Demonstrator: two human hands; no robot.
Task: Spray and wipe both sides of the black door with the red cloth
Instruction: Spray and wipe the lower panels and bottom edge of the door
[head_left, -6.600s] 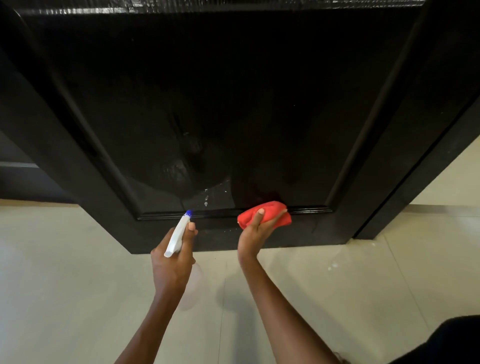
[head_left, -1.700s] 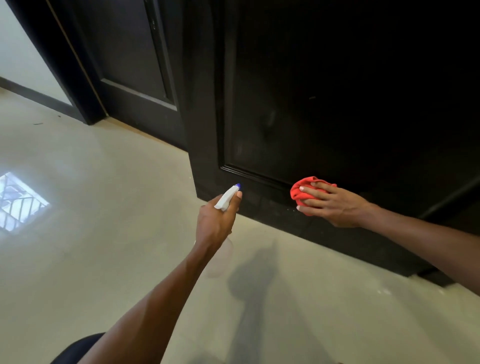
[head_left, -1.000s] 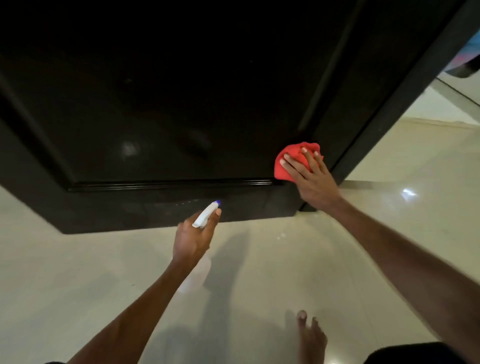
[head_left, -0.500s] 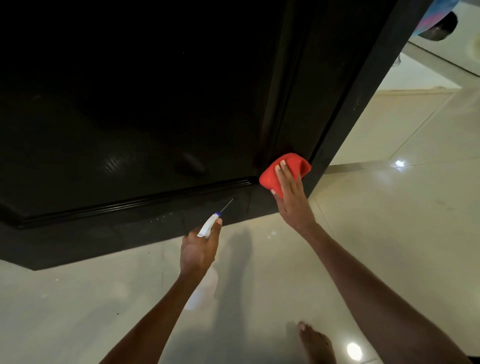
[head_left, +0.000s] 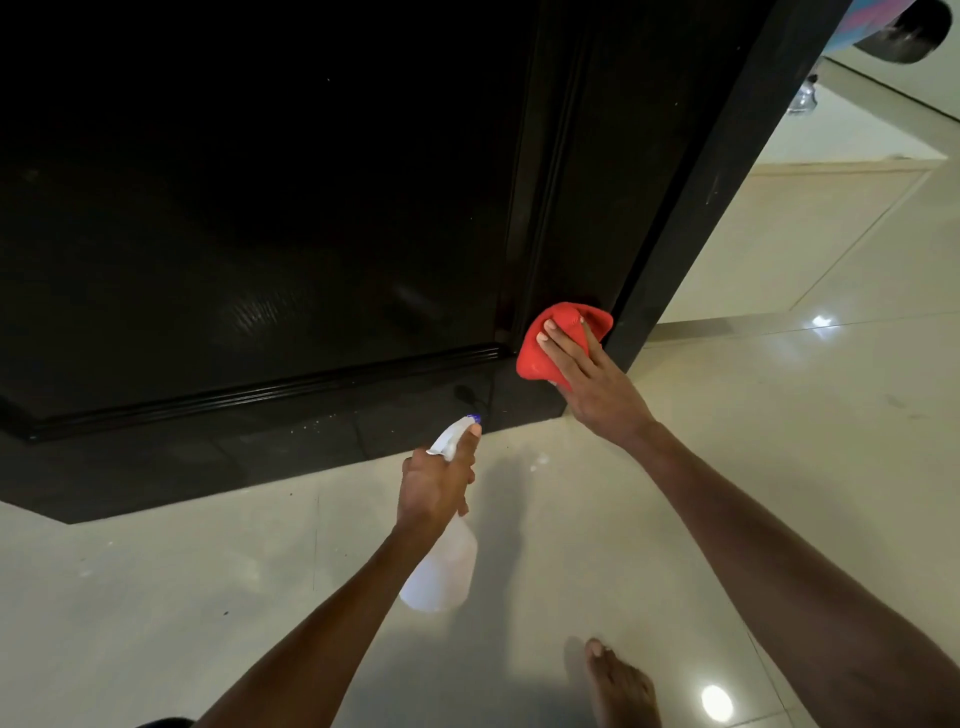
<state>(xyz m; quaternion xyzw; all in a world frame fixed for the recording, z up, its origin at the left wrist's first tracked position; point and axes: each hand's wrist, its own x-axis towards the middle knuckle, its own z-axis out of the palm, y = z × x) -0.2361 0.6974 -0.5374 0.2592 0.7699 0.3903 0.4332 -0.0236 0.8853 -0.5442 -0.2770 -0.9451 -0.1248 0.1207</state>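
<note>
Black door (head_left: 291, 218) fills the upper left of the view, its lower panel and bottom rail right in front of the person, its free edge running down to the floor (head_left: 779, 467) at centre right. Over the last seconds the wiping has travelled along this bottom stretch from the middle of the panel to the lower corner by that edge, so this low band of the face looks close to covered; the other side of the door is, in my judgement, a job not yet shown as done. A faint wet sheen lies on the panel just left of the moulding, and small pale specks dot the rail.

Red cloth (head_left: 556, 338) is bunched and pressed flat against the door's corner stile, just above the floor. The right hand (head_left: 592, 384) lies on it with fingers stretched over the fabric, pressing rather than clutching. Half a second back a thin jet left the nozzle; now none shows, so the squirt appears finished and the fresh wet patch near the corner likely needs the cloth next.

Below, the left hand (head_left: 436, 483) has its grip wrapped round the neck of the spray bottle (head_left: 441, 566), nozzle aimed at the rail. A bare foot (head_left: 618, 686) stands on the floor nearby.
</note>
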